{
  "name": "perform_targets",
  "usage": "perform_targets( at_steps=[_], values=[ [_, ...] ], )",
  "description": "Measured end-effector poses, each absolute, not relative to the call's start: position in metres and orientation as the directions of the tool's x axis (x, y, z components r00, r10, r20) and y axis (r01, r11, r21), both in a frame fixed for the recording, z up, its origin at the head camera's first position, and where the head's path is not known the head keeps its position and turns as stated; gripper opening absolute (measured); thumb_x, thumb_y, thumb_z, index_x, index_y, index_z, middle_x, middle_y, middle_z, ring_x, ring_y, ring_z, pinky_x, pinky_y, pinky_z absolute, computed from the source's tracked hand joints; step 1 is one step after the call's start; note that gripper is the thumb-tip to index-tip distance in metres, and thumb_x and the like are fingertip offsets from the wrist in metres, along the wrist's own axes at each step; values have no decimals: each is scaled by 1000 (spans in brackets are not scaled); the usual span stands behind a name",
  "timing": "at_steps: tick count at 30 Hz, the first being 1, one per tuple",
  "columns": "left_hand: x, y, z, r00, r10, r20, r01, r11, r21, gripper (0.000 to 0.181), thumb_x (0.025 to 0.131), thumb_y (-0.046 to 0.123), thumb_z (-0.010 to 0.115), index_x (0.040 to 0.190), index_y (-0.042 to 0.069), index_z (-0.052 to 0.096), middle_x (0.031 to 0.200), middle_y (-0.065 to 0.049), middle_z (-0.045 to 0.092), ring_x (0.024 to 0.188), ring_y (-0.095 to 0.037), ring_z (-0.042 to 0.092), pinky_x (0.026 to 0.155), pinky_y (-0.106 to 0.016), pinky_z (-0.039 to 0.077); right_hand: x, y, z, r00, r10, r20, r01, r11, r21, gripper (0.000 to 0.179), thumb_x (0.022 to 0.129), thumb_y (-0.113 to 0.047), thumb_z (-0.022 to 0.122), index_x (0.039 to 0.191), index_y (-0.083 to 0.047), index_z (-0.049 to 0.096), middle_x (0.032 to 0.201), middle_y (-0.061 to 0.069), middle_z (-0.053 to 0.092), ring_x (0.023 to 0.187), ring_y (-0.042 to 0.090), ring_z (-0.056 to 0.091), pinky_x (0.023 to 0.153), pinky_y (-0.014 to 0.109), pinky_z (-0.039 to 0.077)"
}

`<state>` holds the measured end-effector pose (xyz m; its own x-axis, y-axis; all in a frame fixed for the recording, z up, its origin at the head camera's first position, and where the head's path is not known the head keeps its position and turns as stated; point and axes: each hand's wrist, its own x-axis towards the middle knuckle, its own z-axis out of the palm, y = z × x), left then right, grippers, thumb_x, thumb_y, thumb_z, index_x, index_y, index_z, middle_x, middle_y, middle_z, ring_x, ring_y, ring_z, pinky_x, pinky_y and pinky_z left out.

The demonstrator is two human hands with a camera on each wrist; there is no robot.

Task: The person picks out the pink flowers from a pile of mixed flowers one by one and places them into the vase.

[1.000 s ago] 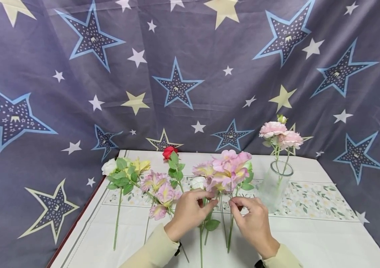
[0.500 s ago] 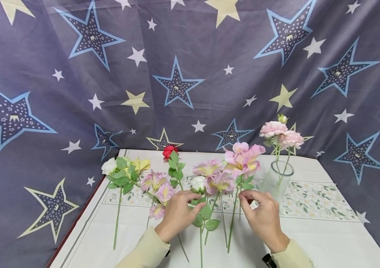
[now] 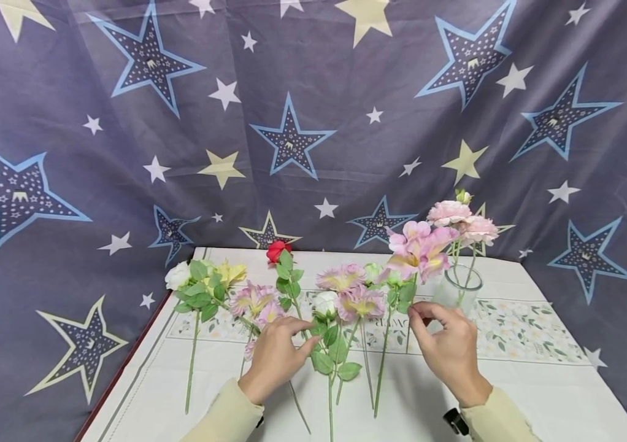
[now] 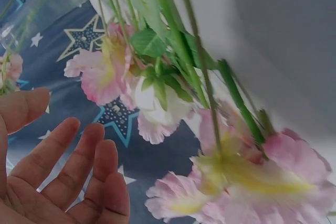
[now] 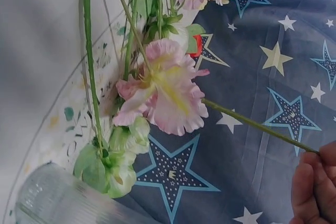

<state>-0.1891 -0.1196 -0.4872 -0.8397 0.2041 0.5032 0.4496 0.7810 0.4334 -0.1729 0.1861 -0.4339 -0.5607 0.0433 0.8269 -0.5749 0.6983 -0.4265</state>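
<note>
My right hand (image 3: 448, 344) pinches the thin stem (image 5: 262, 125) of a pink-and-yellow artificial flower (image 3: 421, 252), likely an iris, between thumb and fingertips. Its bloom stands above the hand, overlapping the glass vase (image 3: 465, 301) in the head view. My left hand (image 3: 275, 356) holds nothing; its fingers (image 4: 71, 179) are spread and loosely bent in the left wrist view. Close by that hand lie a white rose (image 3: 324, 304) with green leaves and two pink ruffled blooms (image 3: 360, 302). Pale green blooms (image 5: 123, 174) lie between those blooms and the vase.
Two pale pink flowers (image 3: 478, 229) stand in the vase. At left lie a white rose (image 3: 178, 275), a yellow flower (image 3: 232, 272) and more pink blooms (image 3: 253, 299). A red rose (image 3: 277, 252) lies at the back. A starry curtain (image 3: 291, 61) hangs behind the white table (image 3: 523, 399).
My right hand has lifted the pink flower away from the other pink blooms and carried it rightward toward the vase. My left hand has drawn back to the left, fingers loosening.
</note>
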Motion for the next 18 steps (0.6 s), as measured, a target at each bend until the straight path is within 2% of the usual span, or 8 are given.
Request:
perform_targets(
  at_steps=[4,9,18],
  values=[
    [-189,-127,-490,-841,192,506,438,790,429,23,83,30,87,102,19,81,101,2,77,98,-20,70,89,-44,55,-174,190,-427,-569,55,821,-564,700,-437,9,81,0,79,82,-9,79,72,-1,73,62,17,65,63,30,44],
    [-187,-133,-491,-858,170,485,409,798,443,25,83,31,87,103,19,81,104,1,77,102,-23,70,100,-48,51,-175,195,-418,-560,64,826,-552,715,-430,7,81,-2,80,81,-9,79,71,0,73,61,17,63,60,29,43],
    [-188,-140,-495,-852,160,499,400,813,423,26,80,28,89,103,17,81,103,0,77,97,-24,70,92,-48,52,-182,203,-404,-503,69,861,-566,727,-389,7,80,0,79,80,-6,78,69,2,72,59,19,64,62,28,44]
  ],
)
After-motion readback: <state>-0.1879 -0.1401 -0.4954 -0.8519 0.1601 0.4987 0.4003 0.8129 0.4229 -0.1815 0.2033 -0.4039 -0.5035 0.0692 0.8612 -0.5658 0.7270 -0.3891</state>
